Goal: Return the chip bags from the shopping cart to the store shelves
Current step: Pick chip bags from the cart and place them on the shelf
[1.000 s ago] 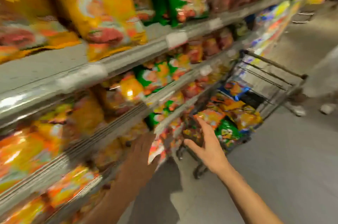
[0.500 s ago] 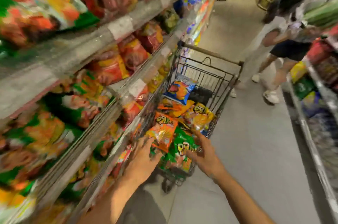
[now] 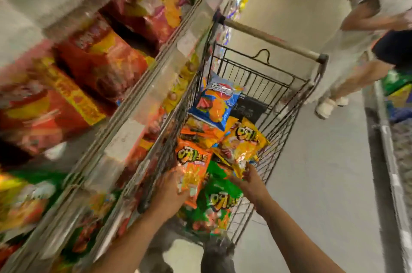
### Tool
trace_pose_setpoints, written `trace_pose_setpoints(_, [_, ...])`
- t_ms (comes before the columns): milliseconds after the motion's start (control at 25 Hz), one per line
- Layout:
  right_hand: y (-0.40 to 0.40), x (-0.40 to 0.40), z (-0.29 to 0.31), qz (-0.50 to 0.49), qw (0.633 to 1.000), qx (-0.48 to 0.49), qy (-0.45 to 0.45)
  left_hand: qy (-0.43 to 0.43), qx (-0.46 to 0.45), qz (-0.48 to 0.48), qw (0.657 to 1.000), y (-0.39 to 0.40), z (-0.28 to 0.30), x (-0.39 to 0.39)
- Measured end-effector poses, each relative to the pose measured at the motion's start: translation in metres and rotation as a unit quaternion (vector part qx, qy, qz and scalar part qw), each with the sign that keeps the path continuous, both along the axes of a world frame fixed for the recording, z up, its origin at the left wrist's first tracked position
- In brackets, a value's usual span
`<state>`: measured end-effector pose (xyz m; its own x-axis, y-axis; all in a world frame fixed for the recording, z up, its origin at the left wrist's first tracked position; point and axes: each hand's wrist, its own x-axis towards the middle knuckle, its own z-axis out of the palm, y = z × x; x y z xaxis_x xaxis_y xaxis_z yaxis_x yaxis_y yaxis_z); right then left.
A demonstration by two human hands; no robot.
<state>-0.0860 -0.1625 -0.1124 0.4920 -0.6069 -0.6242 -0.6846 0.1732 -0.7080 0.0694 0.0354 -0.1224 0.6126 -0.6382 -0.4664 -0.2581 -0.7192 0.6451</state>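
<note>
Store shelves (image 3: 142, 85) sit left of the cart (image 3: 287, 85); left hand (image 3: 172, 192) grips the orange bag (image 3: 192, 170), lengthwise away; right hand (image 3: 250, 181) pinches the yellow bag (image 3: 242, 145).

I stand in a store aisle on a smooth grey floor (image 3: 323, 183) under even overhead light. Left of the floor strip runs tall metal shelving (image 3: 124, 116) with pale price strips. Right of the floor another shelf edge (image 3: 383, 139) runs along. Beyond, on the floor, a person (image 3: 365, 34) in white shoes stands.
</note>
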Motion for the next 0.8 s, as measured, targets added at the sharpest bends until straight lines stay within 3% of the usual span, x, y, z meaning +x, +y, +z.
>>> trace_pose_setpoints(360, [-0.122, 0.071, -0.106, -0.173, 0.976, 0.09, 0.093, 0.041, 0.154, 0.111, 0.981, -0.071, -0.095, 0.058])
trace_pose_setpoints(480, [-0.129, 0.08, -0.135, -0.255, 0.957, 0.089, 0.105, 0.054, 0.154, 0.103, 0.981, -0.074, -0.107, 0.067])
trace_pose_setpoints(640, [-0.134, 0.079, -0.159, -0.284, 0.948, 0.096, 0.107, 0.145, 0.105, 0.13, 0.975, -0.076, -0.128, 0.075])
trace_pose_setpoints(800, [-0.137, 0.075, -0.152, -0.344, 0.918, 0.168, 0.101, 0.169, 0.103, 0.172, 0.965, -0.077, -0.128, 0.074])
